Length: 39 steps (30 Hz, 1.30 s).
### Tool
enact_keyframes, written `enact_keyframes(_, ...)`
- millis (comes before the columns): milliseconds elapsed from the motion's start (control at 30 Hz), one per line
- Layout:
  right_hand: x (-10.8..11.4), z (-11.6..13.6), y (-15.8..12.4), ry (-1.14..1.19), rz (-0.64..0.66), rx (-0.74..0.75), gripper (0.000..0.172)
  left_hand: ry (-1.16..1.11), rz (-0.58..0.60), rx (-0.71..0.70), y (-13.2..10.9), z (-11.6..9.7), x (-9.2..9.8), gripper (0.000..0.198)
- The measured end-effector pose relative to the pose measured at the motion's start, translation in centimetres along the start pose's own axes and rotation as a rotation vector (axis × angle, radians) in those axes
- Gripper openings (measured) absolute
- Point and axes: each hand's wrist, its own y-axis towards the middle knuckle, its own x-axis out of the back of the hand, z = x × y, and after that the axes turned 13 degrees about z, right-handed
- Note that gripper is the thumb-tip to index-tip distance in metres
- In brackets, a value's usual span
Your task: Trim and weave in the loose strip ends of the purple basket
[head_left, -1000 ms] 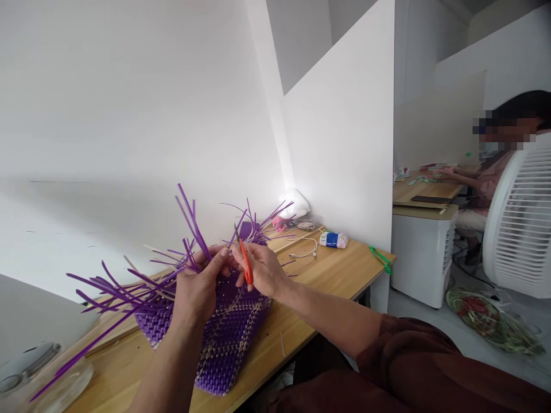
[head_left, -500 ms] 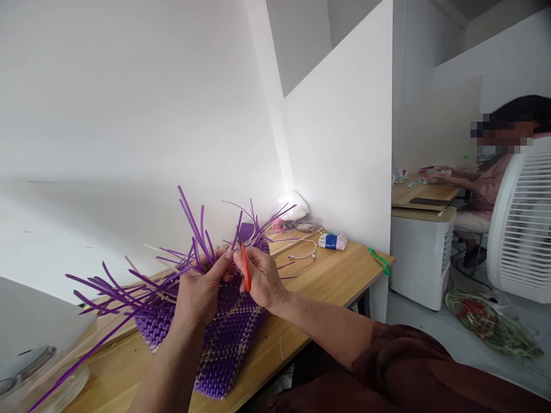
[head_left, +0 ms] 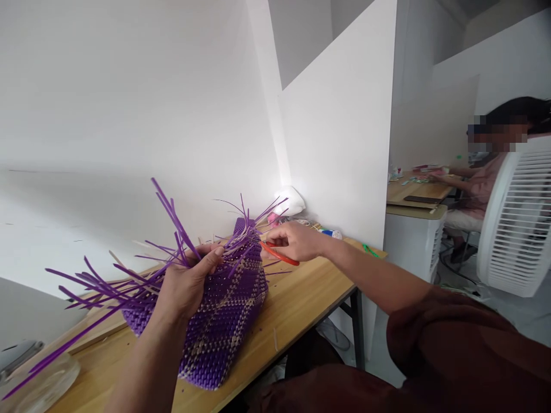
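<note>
A purple and beige woven basket point(head_left: 228, 310) lies tilted on the wooden table, with long loose strips point(head_left: 170, 215) sticking out along its upper edge. My left hand point(head_left: 189, 281) grips that edge near the strips, thumb on top and the other fingers mostly hidden behind. To the right, my right hand point(head_left: 297, 241) is closed around orange-handled scissors point(head_left: 279, 254). The scissors' blades are hard to make out beside the basket's far corner. The right hand is apart from the left.
Behind the basket on the table point(head_left: 310, 281) are a white bag point(head_left: 289, 201) and a yarn ball point(head_left: 330, 233). A green strap point(head_left: 369, 250) lies by the right edge. Beyond the partition, a person point(head_left: 486, 178) sits behind a white fan point(head_left: 516, 218). A clear plastic dish point(head_left: 55, 378) stands front left.
My right hand has moved right and up with the scissors, away from my left hand. The left hand and basket have shifted slightly left in view.
</note>
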Motion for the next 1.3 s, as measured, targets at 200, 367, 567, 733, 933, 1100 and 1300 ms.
enact_keyframes(200,1.5,0.8,-0.3,-0.168,0.095,-0.052,0.039,0.124,0.044,0.030,-0.2,-0.1,0.1,0.034)
enact_keyframes(367,1.3,1.4,0.1,-0.196,0.095,-0.055,0.046,0.182,0.051,0.035,-0.3,-0.4,0.2,0.036)
enact_keyframes(567,1.5,1.9,0.1,-0.230,0.115,-0.079,0.047,0.238,0.070,0.048,-0.4,-0.3,0.3,0.037)
enact_keyframes(733,1.6,1.9,0.0,-0.242,0.122,-0.073,0.046,0.280,0.078,0.041,-0.4,-0.2,0.5,0.037)
enact_keyframes(933,1.7,2.1,-0.3,-0.231,0.126,-0.020,0.047,0.274,0.075,0.035,-0.4,-0.2,0.5,0.036)
enact_keyframes(1100,1.4,2.3,-0.2,-0.055,0.014,0.003,0.045,0.237,0.090,0.046,-0.4,-0.5,0.2,0.036)
enact_keyframes(1300,0.2,3.7,3.8,0.430,-0.207,0.131,0.020,0.275,0.140,0.057,-0.8,-1.4,-0.2,0.035)
